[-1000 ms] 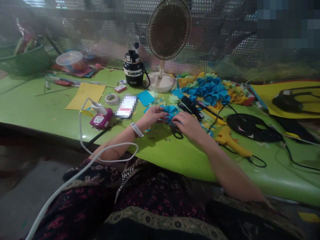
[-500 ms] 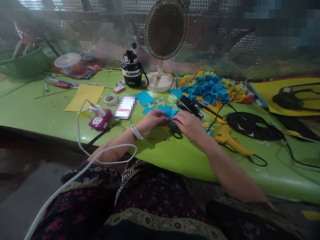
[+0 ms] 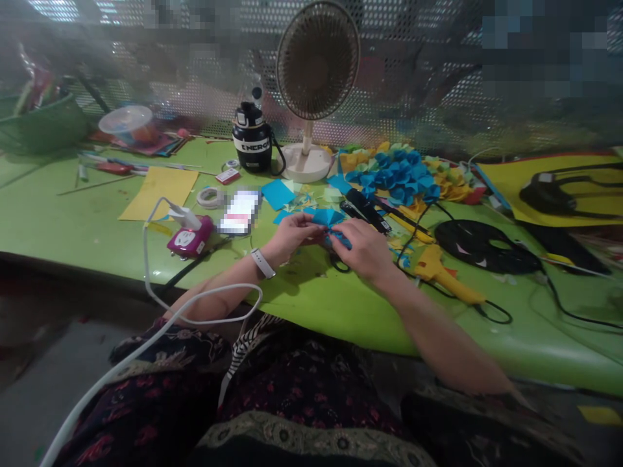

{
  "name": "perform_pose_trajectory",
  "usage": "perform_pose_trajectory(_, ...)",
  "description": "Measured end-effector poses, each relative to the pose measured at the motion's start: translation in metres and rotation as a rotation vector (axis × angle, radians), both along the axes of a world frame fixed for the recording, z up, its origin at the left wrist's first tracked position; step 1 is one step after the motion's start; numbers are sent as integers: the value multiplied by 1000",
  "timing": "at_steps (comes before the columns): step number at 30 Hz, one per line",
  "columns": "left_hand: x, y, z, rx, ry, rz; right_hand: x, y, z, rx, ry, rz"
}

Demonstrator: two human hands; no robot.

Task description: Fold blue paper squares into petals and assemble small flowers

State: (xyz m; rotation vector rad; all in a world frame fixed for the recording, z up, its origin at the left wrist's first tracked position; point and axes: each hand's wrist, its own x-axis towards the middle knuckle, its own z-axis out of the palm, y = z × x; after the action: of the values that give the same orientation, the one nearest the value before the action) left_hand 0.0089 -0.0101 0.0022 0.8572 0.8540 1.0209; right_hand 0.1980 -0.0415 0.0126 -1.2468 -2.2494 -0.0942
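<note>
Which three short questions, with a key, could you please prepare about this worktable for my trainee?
1. True or false: in this view, the black bottle stands to the left of the fan.
2. What do the left hand and the right hand both touch? a) phone; b) blue paper; c) yellow glue gun
3. Fill in: the white wristband is on the ____ wrist.
Key: 1 true; 2 b; 3 left.

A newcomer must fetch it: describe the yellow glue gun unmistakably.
On the green table, find the flat black disc to the right of the right hand. The yellow glue gun lies on its near side. Its chunky yellow pistol shape sets it apart from the disc.
</note>
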Motion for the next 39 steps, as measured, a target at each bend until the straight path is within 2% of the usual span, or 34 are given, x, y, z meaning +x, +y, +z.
perform_pose_trajectory(9, 1, -3, 5, -26, -29, 24, 1, 0, -3, -16, 25, 0)
perform_pose_trajectory(17, 1, 0, -7, 16, -45, 5, 3, 1, -3, -7, 11, -17)
perform_pose_trajectory(22, 3, 1, -9, 64, 3, 4, 4, 5, -8, 93, 40, 8)
perform_pose_trajectory(29, 6, 8, -14, 313, 200, 55, 5, 2, -4, 265, 140, 102)
perform_pose_trajectory(34, 3, 6, -20, 622, 404, 77, 6, -1, 1, 352, 112, 82)
perform_pose_trajectory(39, 3, 4, -22, 743, 452, 108, 9, 2, 1, 354, 143, 37)
